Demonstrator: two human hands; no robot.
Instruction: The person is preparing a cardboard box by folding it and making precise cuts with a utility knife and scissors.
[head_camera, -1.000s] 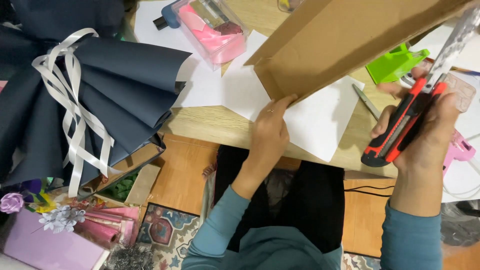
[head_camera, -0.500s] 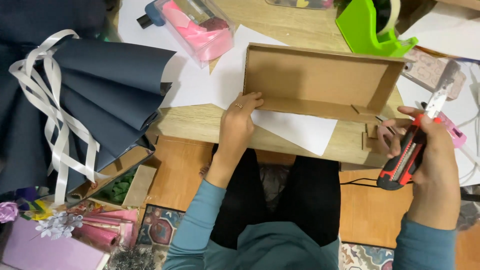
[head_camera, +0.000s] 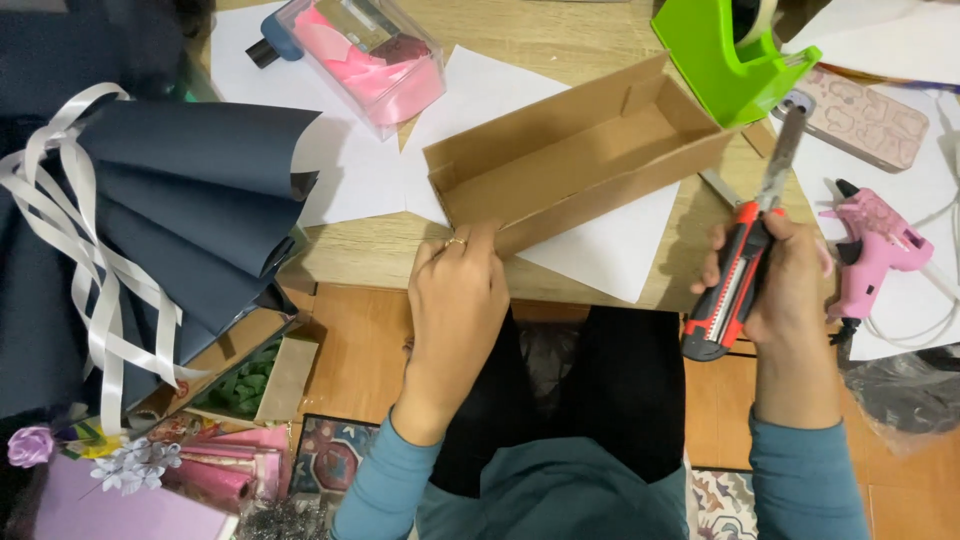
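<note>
While the left hand (head_camera: 455, 300) rests with fingers curled against the near corner of a shallow brown cardboard box (head_camera: 580, 165), the right hand (head_camera: 790, 285) is closed tight round a red and black utility knife (head_camera: 735, 275), blade up. The box lies open on white paper (head_camera: 610, 245) on the wooden worktop (head_camera: 560, 40). A green tape dispenser (head_camera: 725, 55) stands just beyond it, and a pink glue gun (head_camera: 875, 250) lies to the right.

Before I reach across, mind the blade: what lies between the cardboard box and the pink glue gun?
In the head view, between the cardboard box and the pink glue gun stands the right hand gripping a red utility knife, blade extended upward.
</note>
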